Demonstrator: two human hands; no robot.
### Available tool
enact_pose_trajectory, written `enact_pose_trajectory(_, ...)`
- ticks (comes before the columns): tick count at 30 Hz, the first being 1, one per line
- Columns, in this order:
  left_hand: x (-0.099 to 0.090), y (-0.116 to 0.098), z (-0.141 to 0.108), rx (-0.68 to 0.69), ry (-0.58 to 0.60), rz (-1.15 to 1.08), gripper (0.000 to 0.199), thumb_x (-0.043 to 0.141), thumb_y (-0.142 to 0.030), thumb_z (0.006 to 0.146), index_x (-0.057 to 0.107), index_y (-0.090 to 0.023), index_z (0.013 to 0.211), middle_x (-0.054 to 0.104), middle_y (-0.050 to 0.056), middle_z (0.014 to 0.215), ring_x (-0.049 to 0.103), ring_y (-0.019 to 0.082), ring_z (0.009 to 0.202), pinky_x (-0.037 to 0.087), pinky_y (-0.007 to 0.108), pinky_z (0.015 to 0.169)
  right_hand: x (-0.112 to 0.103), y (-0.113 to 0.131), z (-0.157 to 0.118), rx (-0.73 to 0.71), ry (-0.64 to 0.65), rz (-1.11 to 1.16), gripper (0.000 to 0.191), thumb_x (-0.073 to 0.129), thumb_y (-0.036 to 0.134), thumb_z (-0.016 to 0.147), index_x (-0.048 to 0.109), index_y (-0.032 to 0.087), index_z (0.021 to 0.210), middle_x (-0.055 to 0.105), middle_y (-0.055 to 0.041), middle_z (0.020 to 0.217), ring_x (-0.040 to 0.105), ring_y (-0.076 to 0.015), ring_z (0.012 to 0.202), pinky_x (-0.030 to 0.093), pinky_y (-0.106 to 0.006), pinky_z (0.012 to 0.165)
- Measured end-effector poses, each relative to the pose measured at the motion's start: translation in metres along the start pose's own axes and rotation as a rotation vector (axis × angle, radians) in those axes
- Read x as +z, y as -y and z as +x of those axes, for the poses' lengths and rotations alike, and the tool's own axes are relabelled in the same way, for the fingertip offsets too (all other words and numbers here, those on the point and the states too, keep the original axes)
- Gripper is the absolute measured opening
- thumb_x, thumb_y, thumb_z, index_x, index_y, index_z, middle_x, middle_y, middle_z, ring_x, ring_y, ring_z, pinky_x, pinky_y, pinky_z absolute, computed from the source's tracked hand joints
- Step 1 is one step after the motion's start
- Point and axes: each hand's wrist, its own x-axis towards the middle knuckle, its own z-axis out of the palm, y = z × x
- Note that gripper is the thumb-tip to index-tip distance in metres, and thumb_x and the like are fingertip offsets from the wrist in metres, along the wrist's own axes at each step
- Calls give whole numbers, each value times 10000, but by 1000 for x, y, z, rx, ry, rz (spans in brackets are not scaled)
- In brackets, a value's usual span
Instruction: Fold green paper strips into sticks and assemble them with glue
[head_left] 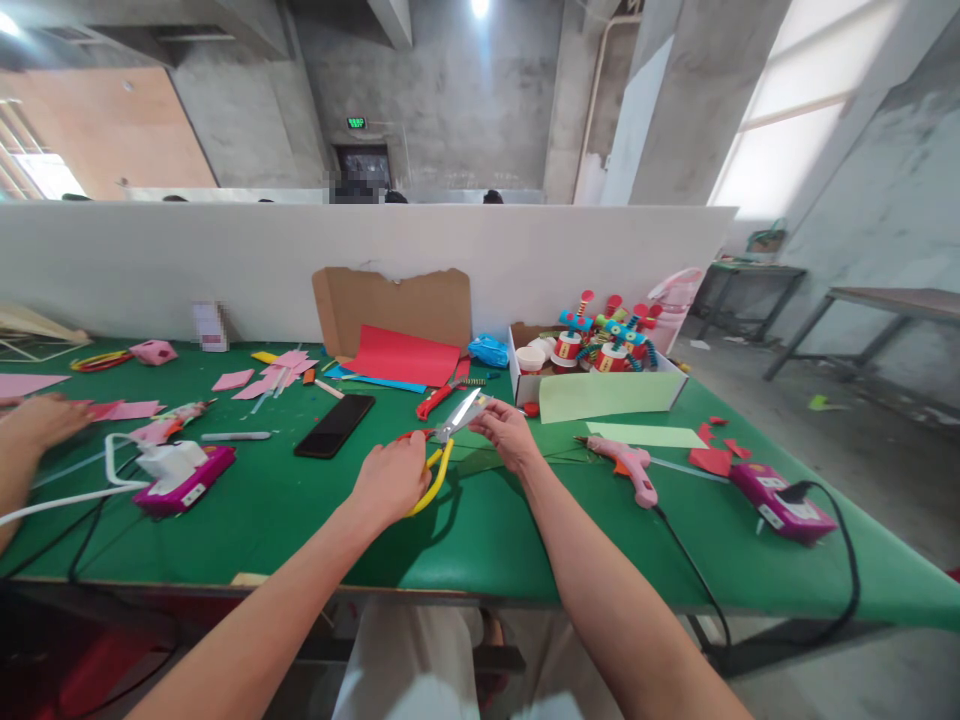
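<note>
My left hand (391, 478) is wrapped round the yellow and red handles of a pair of scissors (438, 486). Their blades stand apart and point up and away, toward my right hand. Close beside the blades, my right hand (505, 432) is closed in a pinch at a small pale piece (495, 401), whose kind is too small to make out. Just beyond the scissors lie a red utility knife (436, 400) and a sheet of red paper (405, 355). A black phone (335, 426) rests to the left of my left hand.
A pink glue gun (630, 465) and a purple power strip (781, 502) with cords lie right. Behind them, a white box (637, 390) holds paper-cup figures. Green paper (585, 396) leans on it. At left, another person's hand (45, 428) is near pink paper and another power strip (187, 485).
</note>
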Motion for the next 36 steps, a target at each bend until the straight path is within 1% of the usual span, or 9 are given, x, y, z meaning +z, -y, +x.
enact_pose_trajectory(6, -1, -1, -1, 1, -5, -2, 273, 417, -167, 825, 503, -99, 1075, 661, 186, 1045, 637, 324, 999, 467, 439, 827, 1, 1, 0, 8, -6, 6, 229, 796, 264, 548, 657, 196, 716, 694, 15, 705, 650, -119, 676, 538, -274, 717)
enact_pose_trajectory(15, -2, -1, -1, 11, 15, 5, 278, 409, -182, 831, 500, -107, 1083, 658, 196, 1055, 635, 318, 1002, 471, 423, 816, 0, -1, 1, 0, 0, -15, 258, 811, 302, 540, 650, 194, 711, 689, 15, 699, 652, -129, 679, 537, -288, 726)
enact_pose_trajectory(19, -3, -3, -1, 9, 36, -3, 288, 409, -190, 834, 491, -102, 1096, 669, 195, 1008, 643, 317, 989, 473, 406, 807, 0, -1, 0, -4, 7, -17, 272, 819, 318, 539, 657, 197, 720, 692, 8, 701, 657, -140, 692, 537, -298, 733)
enact_pose_trajectory(25, -5, -4, -2, 6, 55, -22, 273, 392, -178, 847, 483, -107, 1095, 675, 185, 990, 655, 314, 965, 479, 389, 781, 0, -2, 0, -1, 9, -12, 266, 817, 294, 543, 667, 193, 738, 701, 1, 725, 653, -136, 689, 533, -297, 728)
enact_pose_trajectory(31, -4, -3, -1, 4, 61, -10, 269, 394, -170, 847, 482, -107, 1094, 681, 177, 967, 661, 315, 958, 484, 377, 764, 1, 0, -1, 9, 12, -4, 255, 819, 278, 541, 670, 189, 728, 697, 4, 710, 651, -133, 686, 530, -297, 733)
enact_pose_trajectory(36, -2, -3, -1, -5, 67, -22, 251, 401, -172, 849, 476, -108, 1079, 682, 164, 936, 671, 311, 912, 488, 372, 739, 1, 1, -1, 11, 12, -4, 248, 816, 271, 546, 675, 193, 736, 705, 6, 724, 653, -128, 685, 534, -287, 728)
